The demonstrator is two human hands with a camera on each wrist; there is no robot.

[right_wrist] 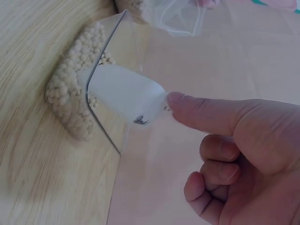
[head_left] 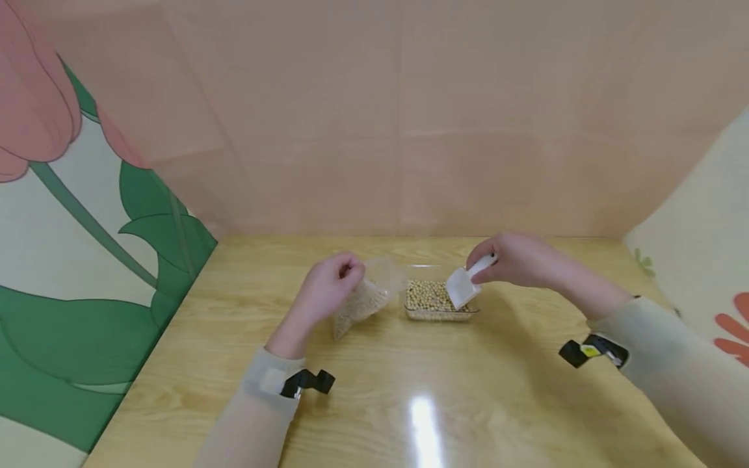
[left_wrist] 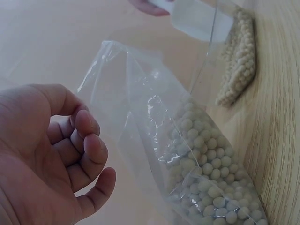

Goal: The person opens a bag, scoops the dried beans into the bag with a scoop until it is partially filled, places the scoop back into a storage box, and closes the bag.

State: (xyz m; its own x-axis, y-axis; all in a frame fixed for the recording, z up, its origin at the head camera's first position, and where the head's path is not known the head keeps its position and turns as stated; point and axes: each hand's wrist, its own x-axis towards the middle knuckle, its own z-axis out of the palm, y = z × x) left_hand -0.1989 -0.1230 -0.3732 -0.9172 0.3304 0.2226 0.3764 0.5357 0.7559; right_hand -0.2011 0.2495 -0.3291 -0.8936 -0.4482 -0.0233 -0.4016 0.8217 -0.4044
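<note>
My left hand (head_left: 330,286) has its fingers curled at the top of a clear plastic bag (left_wrist: 140,108), gripping its film by the thumb. Round pale beans (left_wrist: 215,183) fill the bag's lower part, and the bag leans with its loose top toward the right. My right hand (head_left: 515,260) holds a white scoop (head_left: 462,288) by its handle, thumb laid along it. The scoop's blade slants down into a clear rectangular container (right_wrist: 115,143) of the same kind of beans (head_left: 427,294). In the right wrist view the rim crosses in front of the blade.
The bag and container stand side by side on a wood-grain table (head_left: 374,383). Behind rises a pinkish wall covering (head_left: 374,130). A painted panel with green leaves (head_left: 158,188) flanks the left, and a pale panel (head_left: 696,208) the right.
</note>
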